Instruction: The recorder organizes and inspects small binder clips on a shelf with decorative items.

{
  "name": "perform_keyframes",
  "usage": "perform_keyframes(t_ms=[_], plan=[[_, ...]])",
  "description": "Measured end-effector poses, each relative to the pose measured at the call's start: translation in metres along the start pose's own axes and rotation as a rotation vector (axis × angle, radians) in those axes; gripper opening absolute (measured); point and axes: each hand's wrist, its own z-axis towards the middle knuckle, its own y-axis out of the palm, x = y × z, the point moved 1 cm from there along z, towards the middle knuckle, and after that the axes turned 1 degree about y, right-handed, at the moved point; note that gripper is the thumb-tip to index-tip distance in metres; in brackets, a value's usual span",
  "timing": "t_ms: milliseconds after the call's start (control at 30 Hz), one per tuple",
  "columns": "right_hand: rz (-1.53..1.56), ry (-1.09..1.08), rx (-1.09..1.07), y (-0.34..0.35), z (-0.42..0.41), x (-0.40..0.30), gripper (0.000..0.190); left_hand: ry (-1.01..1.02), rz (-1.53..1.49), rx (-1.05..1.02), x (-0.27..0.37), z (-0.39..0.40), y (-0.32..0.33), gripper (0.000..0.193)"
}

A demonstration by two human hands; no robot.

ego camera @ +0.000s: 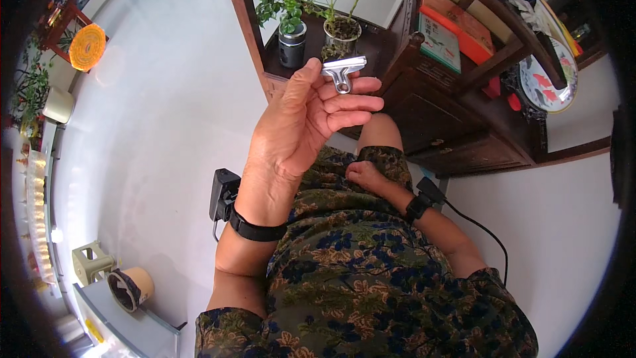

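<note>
My left hand (303, 119) is raised palm up in the middle of the view, holding a silver metal bulldog clip (343, 73) between the thumb and index finger. The clip's jaws point away from me, and its holed handle lies over the fingers; the other fingers are spread. My right hand (367, 176) rests at my lap on the patterned clothing, its fingers curled; whether anything is inside it is hidden. Both wrists carry black straps with small devices.
Ahead stands a dark wooden cabinet (447, 134) with two potted plants (292, 42), (343, 30), boxes (439, 42) and a decorated plate (549, 79). On the left are a waste bin (131, 287), a plastic stool (92, 262) and a glass-topped table (117, 325). A cable hangs from the right wrist.
</note>
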Motion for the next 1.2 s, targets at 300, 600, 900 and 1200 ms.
perform_keyframes(t_ms=[300,600,900,1200], plan=[[0.028,0.005,-0.023,0.0,-0.001,-0.003,0.023,0.009,-0.037,-0.012,0.001,0.001,-0.006,0.05],[-0.007,-0.081,0.048,0.007,0.002,0.008,0.021,0.017,-0.071,0.099,0.002,0.005,-0.013,0.048],[-0.062,-0.051,0.037,0.006,0.002,0.01,0.021,-0.007,-0.166,0.115,0.001,0.007,-0.019,0.043],[-0.013,-0.025,-0.001,0.004,-0.001,0.003,0.022,0.265,0.05,0.083,-0.001,0.005,-0.001,0.04]])
